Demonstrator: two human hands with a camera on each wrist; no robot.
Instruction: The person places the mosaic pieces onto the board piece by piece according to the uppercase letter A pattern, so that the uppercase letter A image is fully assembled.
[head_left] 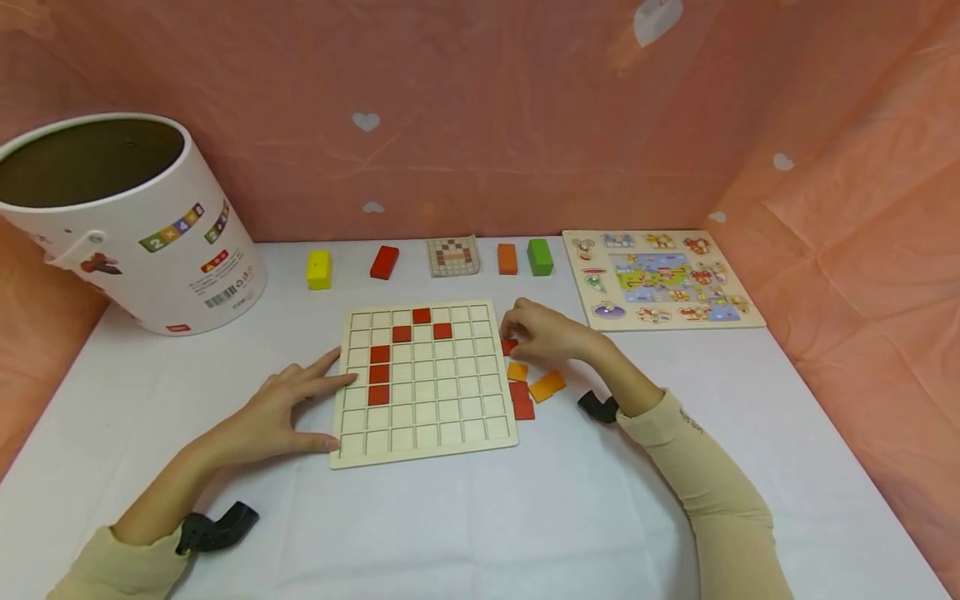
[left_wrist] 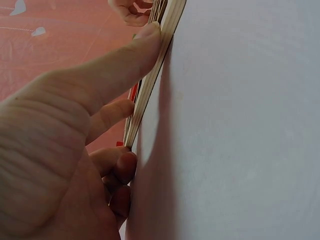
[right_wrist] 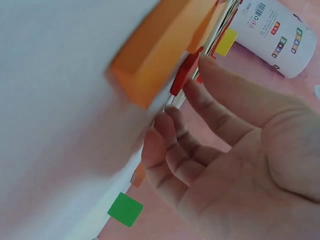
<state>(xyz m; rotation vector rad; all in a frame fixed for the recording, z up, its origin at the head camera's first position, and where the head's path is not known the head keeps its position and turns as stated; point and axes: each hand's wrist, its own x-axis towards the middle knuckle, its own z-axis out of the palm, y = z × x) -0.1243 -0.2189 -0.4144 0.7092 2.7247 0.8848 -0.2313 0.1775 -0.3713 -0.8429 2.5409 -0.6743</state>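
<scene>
A wooden grid board lies flat on the table, several red square tiles set in its upper and left cells. My left hand rests along the board's left edge, thumb and fingers extended against it. Just off the right edge, my right hand pinches a red tile between thumb and forefinger, low over the table. Below that hand lie loose orange tiles and red tiles beside the board.
Behind the board stand a yellow block, a red block, a small pattern card, an orange block and a green block. A big white bucket is at the back left, a picture puzzle at the back right.
</scene>
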